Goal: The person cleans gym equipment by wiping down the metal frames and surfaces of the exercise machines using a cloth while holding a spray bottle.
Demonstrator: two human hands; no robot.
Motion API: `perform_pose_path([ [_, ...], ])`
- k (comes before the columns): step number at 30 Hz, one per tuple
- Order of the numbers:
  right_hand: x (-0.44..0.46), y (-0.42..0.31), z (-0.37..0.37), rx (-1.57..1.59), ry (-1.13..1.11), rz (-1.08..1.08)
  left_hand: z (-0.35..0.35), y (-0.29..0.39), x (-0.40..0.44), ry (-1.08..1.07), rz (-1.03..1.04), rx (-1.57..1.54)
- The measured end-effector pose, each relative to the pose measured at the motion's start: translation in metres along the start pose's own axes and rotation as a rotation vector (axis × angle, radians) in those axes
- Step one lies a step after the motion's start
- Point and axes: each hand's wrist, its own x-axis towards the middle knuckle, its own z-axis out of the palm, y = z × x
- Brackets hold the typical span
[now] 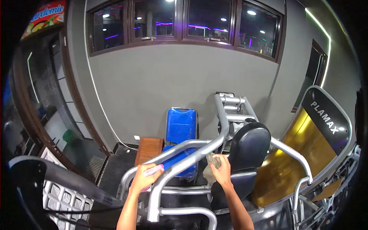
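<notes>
Two bare forearms (127,214) reach up from below, one on either side of a thick silver bar (186,163) on a gym machine. Right hand (223,170): fingers drawn together on a crumpled grey-beige cloth (209,174), bunched at thumb and fingertips, the loose part hanging below. Cloth lies to the left of this hand, close by the right flank of the bar; contact between the two cannot be made out. Bar's long axis slants from upper right to lower left, across the gap between the hands; the cloth's hang runs roughly up and down, so the two are at an angle. Right hand clearly the nearer to the cloth, being the one that holds it. Left hand (142,180): at the bar's lower left, fingers curled round a slim pale item (152,171) with a pink end, tilted up toward the bar; too small to identify. Black padded backrest (251,145) stands just right of the right hand. Blue chair (181,124) beyond the bar, by the wall, wooden box (148,148) beside it.
</notes>
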Motion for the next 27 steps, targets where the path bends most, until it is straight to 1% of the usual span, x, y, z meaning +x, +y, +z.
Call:
perform_pose_path([
  [1, 0.005, 0.003, 0.01, -0.041, -0.014, 0.031, 0.003, -0.006, 0.004, -0.018, -0.007, 0.0],
  [2, 0.008, 0.005, 0.019, -0.045, -0.033, 0.046, 0.008, -0.018, 0.009, -0.02, 0.092, -0.016],
  [5, 0.006, 0.013, 0.048, -0.054, 0.006, 0.068, 0.027, -0.046, 0.018, 0.071, 0.208, 0.004],
  [9, -0.006, -0.014, 0.057, -0.152, -0.015, 0.082, 0.043, -0.053, 0.013, 0.196, 0.214, -0.025],
  [10, -0.007, -0.024, 0.059, -0.174, -0.073, 0.068, 0.048, -0.066, 0.012, 0.291, 0.298, -0.08],
  [11, -0.013, -0.031, 0.06, -0.181, -0.121, 0.059, 0.051, -0.071, 0.009, 0.289, 0.294, -0.089],
  [13, -0.024, -0.038, 0.064, -0.193, -0.234, 0.026, 0.056, -0.071, 0.003, 0.29, 0.157, -0.123],
  [14, -0.027, -0.043, 0.066, -0.152, -0.282, 0.012, 0.058, -0.074, 0.002, 0.303, 0.143, -0.136],
  [15, -0.033, -0.04, 0.066, -0.218, -0.358, -0.058, 0.057, -0.073, 0.002, 0.301, 0.14, -0.142],
  [17, -0.042, -0.038, 0.066, -0.178, -0.511, -0.14, 0.057, -0.071, 0.002, 0.307, 0.111, -0.172],
  [18, -0.042, -0.034, 0.064, -0.214, -0.57, -0.163, 0.058, -0.073, 0.001, 0.305, 0.109, -0.176],
  [21, -0.033, -0.029, 0.058, -0.265, -0.535, -0.13, 0.057, -0.076, 0.002, 0.259, 0.088, -0.172],
  [22, -0.027, -0.031, 0.055, -0.299, -0.464, -0.124, 0.054, -0.073, 0.003, 0.251, 0.131, -0.138],
  [23, -0.018, -0.035, 0.052, -0.255, -0.371, -0.127, 0.053, -0.072, 0.004, 0.245, 0.175, -0.103],
  [25, -0.006, -0.014, 0.049, -0.296, -0.199, -0.136, 0.054, -0.074, 0.005, 0.248, 0.178, -0.112],
  [27, 0.005, -0.006, 0.045, -0.295, -0.086, -0.069, 0.054, -0.075, 0.006, 0.256, 0.179, -0.116],
])
